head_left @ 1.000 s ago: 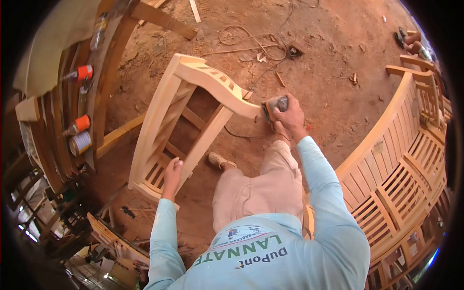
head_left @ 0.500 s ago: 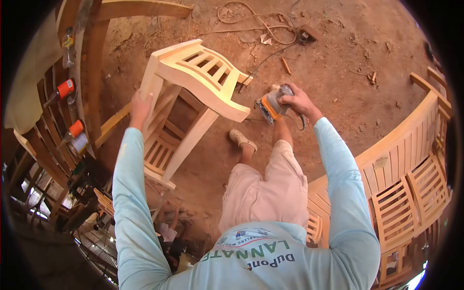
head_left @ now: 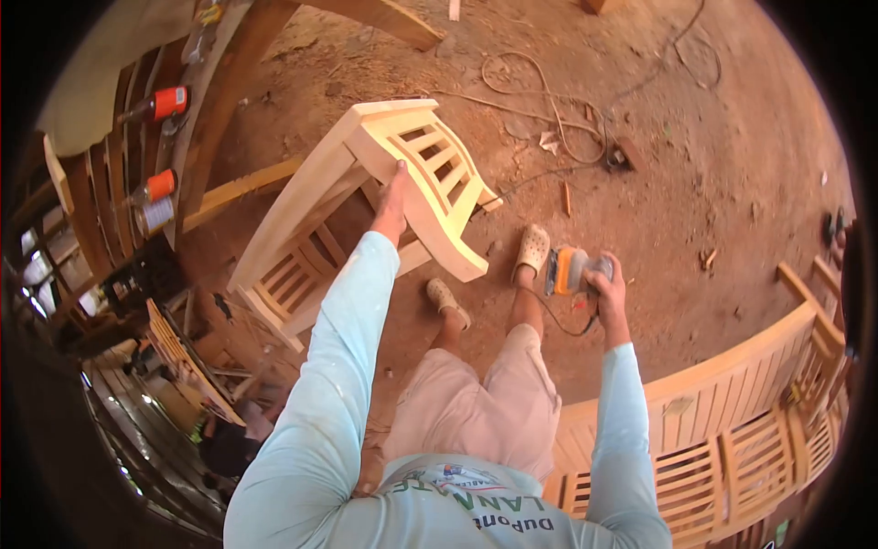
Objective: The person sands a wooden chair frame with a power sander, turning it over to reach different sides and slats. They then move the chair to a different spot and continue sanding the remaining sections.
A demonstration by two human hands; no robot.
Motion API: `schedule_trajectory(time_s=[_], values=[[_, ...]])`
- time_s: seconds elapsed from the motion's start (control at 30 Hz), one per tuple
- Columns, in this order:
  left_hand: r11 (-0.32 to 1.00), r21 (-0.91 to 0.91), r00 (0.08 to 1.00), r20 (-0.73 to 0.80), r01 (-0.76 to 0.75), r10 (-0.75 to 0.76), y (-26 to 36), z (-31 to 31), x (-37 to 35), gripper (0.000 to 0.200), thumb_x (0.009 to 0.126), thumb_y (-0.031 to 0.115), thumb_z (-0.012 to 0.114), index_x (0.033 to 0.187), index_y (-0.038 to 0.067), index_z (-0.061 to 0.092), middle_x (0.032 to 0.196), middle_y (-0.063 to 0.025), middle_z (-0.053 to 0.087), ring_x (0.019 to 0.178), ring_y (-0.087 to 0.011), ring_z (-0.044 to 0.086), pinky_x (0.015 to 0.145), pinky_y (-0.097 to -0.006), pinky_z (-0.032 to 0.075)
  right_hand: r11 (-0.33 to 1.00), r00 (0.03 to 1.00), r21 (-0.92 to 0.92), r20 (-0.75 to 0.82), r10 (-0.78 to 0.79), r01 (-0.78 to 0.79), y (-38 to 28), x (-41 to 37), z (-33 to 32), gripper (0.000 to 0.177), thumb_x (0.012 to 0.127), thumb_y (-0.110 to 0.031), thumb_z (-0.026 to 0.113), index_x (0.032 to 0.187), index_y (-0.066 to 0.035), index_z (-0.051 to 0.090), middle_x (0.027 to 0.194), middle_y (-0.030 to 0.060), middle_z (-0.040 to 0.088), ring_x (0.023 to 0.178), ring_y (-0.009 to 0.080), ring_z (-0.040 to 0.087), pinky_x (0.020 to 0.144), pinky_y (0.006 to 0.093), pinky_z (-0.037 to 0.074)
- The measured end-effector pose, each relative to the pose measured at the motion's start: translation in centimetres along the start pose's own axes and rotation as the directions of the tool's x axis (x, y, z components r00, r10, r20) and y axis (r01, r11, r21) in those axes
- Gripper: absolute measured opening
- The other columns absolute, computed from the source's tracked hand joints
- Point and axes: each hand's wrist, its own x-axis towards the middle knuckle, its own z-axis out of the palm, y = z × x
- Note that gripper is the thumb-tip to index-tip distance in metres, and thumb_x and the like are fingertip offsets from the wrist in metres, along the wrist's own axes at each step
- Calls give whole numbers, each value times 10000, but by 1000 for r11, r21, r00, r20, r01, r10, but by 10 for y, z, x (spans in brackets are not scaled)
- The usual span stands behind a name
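Note:
A pale wooden chair (head_left: pixel 366 142) with a slatted back stands tilted, left of centre. My left hand (head_left: pixel 391 206) touches the curved top rail of its slatted part, fingers closed against the wood. To the right of my feet, my right hand (head_left: pixel 611 291) is wrapped round an orange and grey power sander (head_left: pixel 572 272). The sander is in the air, apart from the chair, with its flat pad facing left. A cord hangs below it.
A long slatted bench (head_left: pixel 686 403) fills the lower right. Cable loops (head_left: pixel 549 91) and a small block (head_left: pixel 625 154) lie on the dirt floor. Bottles with red labels (head_left: pixel 170 102) hang at the left among wooden frames. Someone's foot (head_left: pixel 834 229) shows at the right edge.
My left hand has shifted right, from the chair's side to its curved rail. My right hand and the sander have moved right and lower. The camera view has turned and my feet have moved.

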Motion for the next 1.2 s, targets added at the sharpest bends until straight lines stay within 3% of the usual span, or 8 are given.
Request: schedule_trajectory(time_s=[0.07, 0.17, 0.27, 0.33, 0.47, 0.57, 0.87, 1.2], values=[[997, -77, 999, -20, -27, 25, -5, 6, 3, 919, 928, 555, 734, 1515, -91, 447, 1524, -248, 517, 1367, -330, 536, 1125, -413, 447, 999, 1000, 29, 5, 18, -18, -3, -5, -21, 631, 837, -203, 750, 1417, -77, 536, 1102, 61, 625, 940, 166, 622, 814, 307, 540], [961, 271, 921, -357, -59, 157, -26, 9, 12, 898, 940, 507, 730, 1527, -89, 404, 1490, -274, 533, 1352, -384, 547, 1136, -448, 435, 995, 998, 80, -4, 67, -67, -11, -5, -35, 628, 850, -210, 735, 1427, -79, 526, 1120, 68, 609, 953, 167, 611, 832, 299, 535], [817, 469, 865, -189, -337, 465, -15, 23, -82, 839, 941, 419, 737, 1522, -72, 383, 1471, -301, 525, 1362, -409, 534, 1154, -476, 419, 1000, 999, 25, -36, -8, 8, -19, -3, -27, 629, 872, -197, 751, 1440, -79, 507, 1178, 91, 601, 1015, 176, 612, 880, 316, 538], [532, 673, 762, 71, -513, 644, -61, 17, -114, 711, 934, 318, 736, 1471, -49, 447, 1460, -305, 518, 1354, -418, 531, 1152, -488, 419, 982, 988, -127, -37, -148, 143, -49, -13, 2, 620, 885, -195, 765, 1436, -76, 506, 1178, 97, 616, 1017, 177, 623, 885, 328, 543], [607, 596, 847, 301, -526, 438, -92, -3, -183, 568, 935, 253, 725, 1385, -38, 536, 1441, -262, 532, 1320, -432, 548, 1119, -478, 455, 906, 964, -330, 74, -254, 264, -80, -16, 38, 583, 866, -225, 835, 1349, -62, 551, 1045, 78, 694, 910, 165, 661, 839, 333, 559], [719, 592, 928, 297, -363, 224, -107, -27, -200, 509, 928, 252, 731, 1331, -23, 586, 1406, -234, 570, 1280, -402, 590, 1083, -466, 490, 867, 947, -382, 113, -300, 320, -93, -11, 51, 591, 820, -239, 875, 1292, -54, 569, 1005, 83, 699, 883, 175, 665, 817, 337, 557], [611, 789, 984, 152, -63, -95, -152, -108, -210, 493, 956, 357, 710, 1301, 8, 666, 1240, -215, 727, 1141, -320, 707, 997, -414, 548, 843, 974, -492, 59, -217, 217, -118, -15, 54, 614, 799, -291, 871, 1256, -46, 542, 991, 124, 688, 888, 201, 667, 817, 353, 559], [684, 727, 989, 50, 58, -137, -169, -172, -245, 520, 961, 387, 691, 1293, -12, 667, 1234, -227, 728, 1185, -347, 687, 1027, -439, 531, 832, 936, -430, 181, -301, 351, -145, -36, 55, 604, 845, -283, 886, 1281, -58, 534, 1014, 78, 675, 894, 164, 634, 806, 334, 551]])
